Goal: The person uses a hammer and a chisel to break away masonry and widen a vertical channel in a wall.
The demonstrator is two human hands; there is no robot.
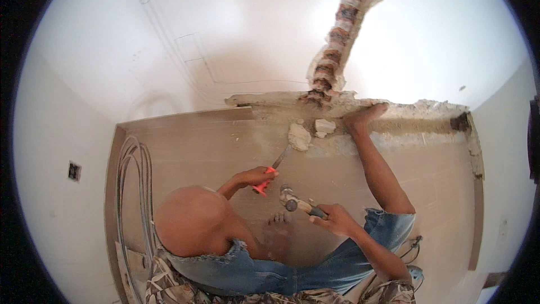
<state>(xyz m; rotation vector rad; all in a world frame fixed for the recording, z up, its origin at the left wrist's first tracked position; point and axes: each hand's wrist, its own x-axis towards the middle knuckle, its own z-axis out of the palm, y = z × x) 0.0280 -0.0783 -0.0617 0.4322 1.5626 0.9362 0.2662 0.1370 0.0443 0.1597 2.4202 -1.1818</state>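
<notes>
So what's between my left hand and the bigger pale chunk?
Head view: the tool's metal blade, pointing from your left hand toward the chunk.

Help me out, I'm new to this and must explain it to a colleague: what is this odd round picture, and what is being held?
There is no machine here: it is a person with two bare hands, seated on the floor. The single picture comes from a wide fisheye camera on the person's head, looking down, so straight edges bend and the corners go dark.

The left hand grips a red-handled tool with a metal shaft, perhaps a chisel. The right hand holds a hammer by its handle.

On the floor ahead lie pale broken chunks. Beyond them, the white wall has a rough groove showing brick. Loops of grey cable or hose lie at the left.
</notes>
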